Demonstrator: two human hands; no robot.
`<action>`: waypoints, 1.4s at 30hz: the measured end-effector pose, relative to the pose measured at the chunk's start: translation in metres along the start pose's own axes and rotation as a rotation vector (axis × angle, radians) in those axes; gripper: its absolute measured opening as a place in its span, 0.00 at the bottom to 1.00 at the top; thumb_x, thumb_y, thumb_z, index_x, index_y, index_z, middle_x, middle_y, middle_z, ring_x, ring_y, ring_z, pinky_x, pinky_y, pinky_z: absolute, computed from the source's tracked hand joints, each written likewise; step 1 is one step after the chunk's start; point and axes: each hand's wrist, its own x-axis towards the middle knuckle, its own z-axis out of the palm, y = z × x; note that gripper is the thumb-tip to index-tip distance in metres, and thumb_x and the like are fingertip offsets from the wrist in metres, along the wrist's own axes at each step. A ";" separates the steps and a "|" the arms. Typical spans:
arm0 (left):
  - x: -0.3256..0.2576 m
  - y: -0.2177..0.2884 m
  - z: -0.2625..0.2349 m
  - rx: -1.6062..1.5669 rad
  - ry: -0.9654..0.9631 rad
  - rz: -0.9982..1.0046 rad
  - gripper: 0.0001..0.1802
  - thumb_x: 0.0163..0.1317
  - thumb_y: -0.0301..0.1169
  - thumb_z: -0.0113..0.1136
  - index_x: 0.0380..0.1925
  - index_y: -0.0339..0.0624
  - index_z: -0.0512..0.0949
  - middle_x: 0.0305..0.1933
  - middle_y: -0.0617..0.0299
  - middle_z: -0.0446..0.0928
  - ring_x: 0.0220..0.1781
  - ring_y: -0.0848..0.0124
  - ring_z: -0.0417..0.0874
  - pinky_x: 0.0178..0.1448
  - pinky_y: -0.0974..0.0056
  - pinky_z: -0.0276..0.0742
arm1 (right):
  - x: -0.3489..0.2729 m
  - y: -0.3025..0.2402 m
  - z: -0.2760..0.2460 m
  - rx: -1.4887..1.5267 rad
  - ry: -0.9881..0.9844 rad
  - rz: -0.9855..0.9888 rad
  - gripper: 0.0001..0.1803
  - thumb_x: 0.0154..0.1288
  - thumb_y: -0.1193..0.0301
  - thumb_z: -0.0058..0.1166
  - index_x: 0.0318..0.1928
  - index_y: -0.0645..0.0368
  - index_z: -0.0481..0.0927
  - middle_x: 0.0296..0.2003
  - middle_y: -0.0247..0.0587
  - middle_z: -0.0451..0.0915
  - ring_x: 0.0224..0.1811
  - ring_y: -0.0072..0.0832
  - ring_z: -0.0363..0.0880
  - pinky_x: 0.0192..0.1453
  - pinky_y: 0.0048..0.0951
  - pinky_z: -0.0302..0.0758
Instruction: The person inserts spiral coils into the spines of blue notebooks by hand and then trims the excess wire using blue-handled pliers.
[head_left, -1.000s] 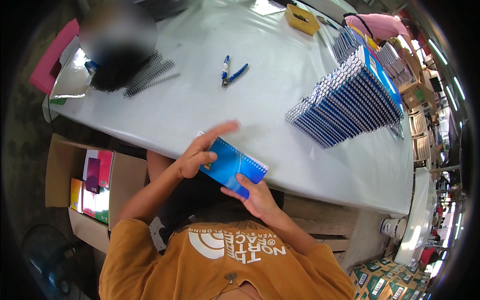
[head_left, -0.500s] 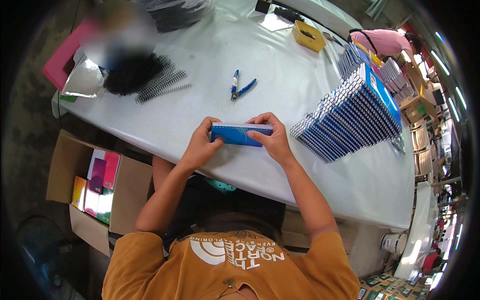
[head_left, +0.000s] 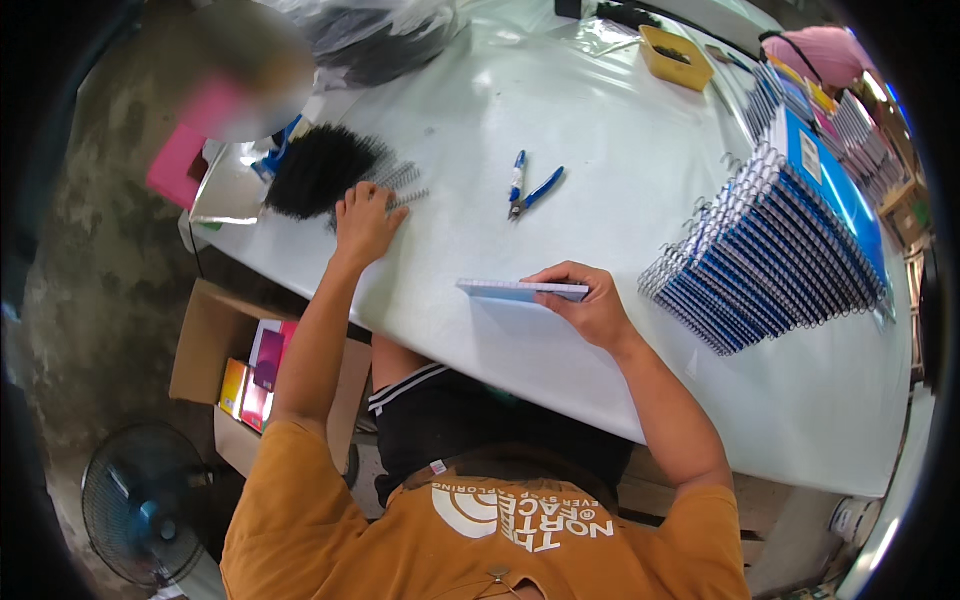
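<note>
At the near left, a fan stands on the floor, and just right of it an open cardboard box with notebooks inside sits beside the table. On the table's left end lies a silvery packet, then a dark coil pile.

The left hand is at the right edge of that pile, palm down, fingers loosely bent; their tips are lost among the wire, so I cannot tell whether it has hold of a coil. Loose coils lie just beyond its fingers. These springs probably snag easily: pinch one by its end, draw it out along its length rather than straight up, and check that no second coil follows.

Right of this, over the near middle of the table, is the thin pale-blue notepad, its long edge tilted toward the far side. The cutters lie farther off, handles spread. The right hand is closed on the notepad's right end, thumb on the near side. A firm, even pinch there should keep the pages squared.

Farther right are a yellow tray and, nearer, a tall stack of spiral-bound books.
</note>
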 end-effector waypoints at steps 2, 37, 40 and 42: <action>0.012 -0.025 0.016 -0.114 0.109 -0.027 0.12 0.62 0.37 0.51 0.42 0.44 0.75 0.44 0.54 0.74 0.50 0.56 0.72 0.54 0.53 0.65 | 0.003 -0.001 0.007 0.093 0.035 -0.070 0.11 0.57 0.81 0.57 0.42 0.62 0.80 0.38 0.36 0.82 0.41 0.19 0.78 0.48 0.21 0.74; -0.035 0.076 -0.082 -0.694 -0.260 0.313 0.14 0.53 0.32 0.64 0.38 0.45 0.74 0.39 0.65 0.74 0.42 0.70 0.72 0.53 0.64 0.61 | -0.001 0.008 0.004 -0.123 0.006 -0.176 0.17 0.60 0.80 0.53 0.51 0.61 0.77 0.44 0.41 0.81 0.41 0.20 0.77 0.47 0.19 0.72; -0.033 0.073 -0.086 -0.420 -0.285 0.488 0.23 0.52 0.33 0.65 0.49 0.50 0.72 0.52 0.61 0.71 0.49 0.66 0.71 0.60 0.60 0.58 | -0.002 0.008 0.008 -0.211 0.015 -0.216 0.17 0.59 0.80 0.54 0.51 0.61 0.77 0.43 0.44 0.81 0.40 0.24 0.79 0.46 0.21 0.74; -0.037 0.078 -0.085 -0.240 -0.137 0.539 0.31 0.52 0.42 0.63 0.56 0.47 0.67 0.58 0.53 0.66 0.56 0.60 0.66 0.63 0.56 0.54 | -0.003 0.006 0.011 -0.292 0.024 -0.267 0.17 0.59 0.80 0.54 0.51 0.61 0.77 0.42 0.47 0.81 0.40 0.28 0.81 0.45 0.23 0.75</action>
